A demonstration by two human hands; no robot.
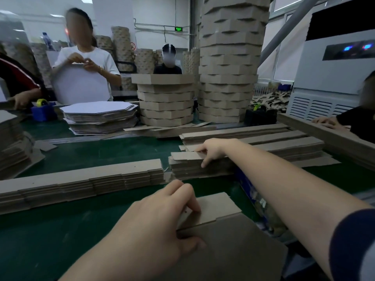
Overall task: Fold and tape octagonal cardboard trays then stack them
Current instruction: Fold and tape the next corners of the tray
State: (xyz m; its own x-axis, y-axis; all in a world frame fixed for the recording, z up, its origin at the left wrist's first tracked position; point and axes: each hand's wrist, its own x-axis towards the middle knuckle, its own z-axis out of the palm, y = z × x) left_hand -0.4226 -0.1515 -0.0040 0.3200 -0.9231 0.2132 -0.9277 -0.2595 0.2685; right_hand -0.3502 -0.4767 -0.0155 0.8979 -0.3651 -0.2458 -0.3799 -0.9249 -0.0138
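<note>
Lying nearest, at bottom centre, a flat cardboard blank is resting on the green table. Finished octagonal trays are standing stacked at upper centre. A pile of cardboard strips is sitting at centre right. The left hand is gripping the blank's flap with curled fingers; the right hand is pinching the pile's top strip.

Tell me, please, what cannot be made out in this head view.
- Right hand: thumb hidden, so its grip on the strip pile is unclear.
- Cardboard piece: cut off by bottom edge, partly under left hand.
- Blue object: mostly behind right forearm.
- Tall tray stack: top cropped.
</note>
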